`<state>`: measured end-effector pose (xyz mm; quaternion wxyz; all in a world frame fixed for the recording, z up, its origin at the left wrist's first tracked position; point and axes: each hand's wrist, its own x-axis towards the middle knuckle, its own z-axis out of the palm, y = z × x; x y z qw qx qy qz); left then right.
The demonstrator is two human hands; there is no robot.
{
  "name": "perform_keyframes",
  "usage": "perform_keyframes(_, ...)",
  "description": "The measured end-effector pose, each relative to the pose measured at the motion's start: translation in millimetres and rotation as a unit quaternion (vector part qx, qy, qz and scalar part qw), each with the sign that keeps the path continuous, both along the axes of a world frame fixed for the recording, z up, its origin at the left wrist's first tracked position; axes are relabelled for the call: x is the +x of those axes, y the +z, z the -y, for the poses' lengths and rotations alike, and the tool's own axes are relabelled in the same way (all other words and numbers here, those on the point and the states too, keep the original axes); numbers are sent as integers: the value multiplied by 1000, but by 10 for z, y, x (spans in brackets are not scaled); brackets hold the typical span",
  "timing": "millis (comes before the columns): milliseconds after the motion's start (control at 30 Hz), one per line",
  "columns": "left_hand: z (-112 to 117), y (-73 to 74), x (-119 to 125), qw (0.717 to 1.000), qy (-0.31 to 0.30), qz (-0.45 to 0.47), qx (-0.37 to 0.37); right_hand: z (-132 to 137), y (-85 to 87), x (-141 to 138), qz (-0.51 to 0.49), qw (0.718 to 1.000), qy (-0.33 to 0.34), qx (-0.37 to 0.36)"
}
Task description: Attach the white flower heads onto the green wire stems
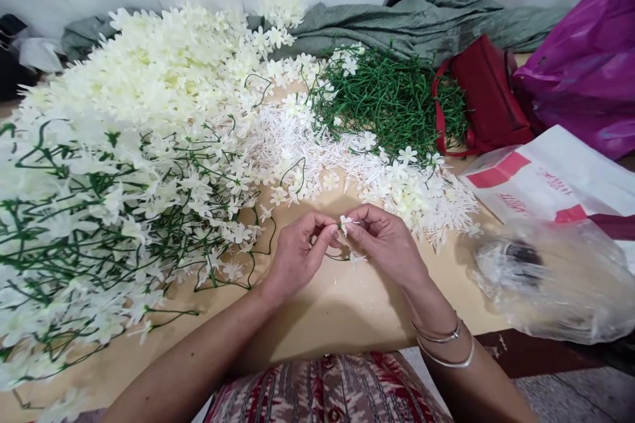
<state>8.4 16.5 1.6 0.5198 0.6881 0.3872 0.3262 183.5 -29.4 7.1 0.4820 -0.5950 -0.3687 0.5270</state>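
Observation:
My left hand (300, 250) is closed in a pinch on a thin green artificial flower stem, whose lower part (339, 258) curves below my fingers. A small white artificial flower (346, 225) sits between both sets of fingertips, and my right hand (385, 242) pinches it from the other side. Another white blossom (356, 258) hangs at the end of the stem, under my right thumb. Just beyond my hands lie loose white stamen-like sticks (282, 135) and a heap of loose flower heads (404, 192). The exact joint between flower and stem is covered by my fingertips.
Assembled flowers on green stems (149, 205) spread across the left, with a cream petal pile (163, 66) behind. Bare green stems (391, 99) lie at the back. Rightward are a red bag (491, 92), a purple bag (585, 66), a printed paper bag (550, 172) and clear plastic (560, 284).

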Motion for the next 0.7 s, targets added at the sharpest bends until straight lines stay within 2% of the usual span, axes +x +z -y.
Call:
perform_keyframes(233, -38, -31, -25, 1000, -3, 9, -20, -44, 13, -44, -36, 999, 10, 24)
perform_keyframes(400, -42, -30, -15, 997, 0, 50, -56, -52, -1, -73, -45, 999, -15, 16)
perform_keyframes(700, -47, 23, -30, 999, -18, 25, -36, -81, 37, 60, -46, 998, 34, -18)
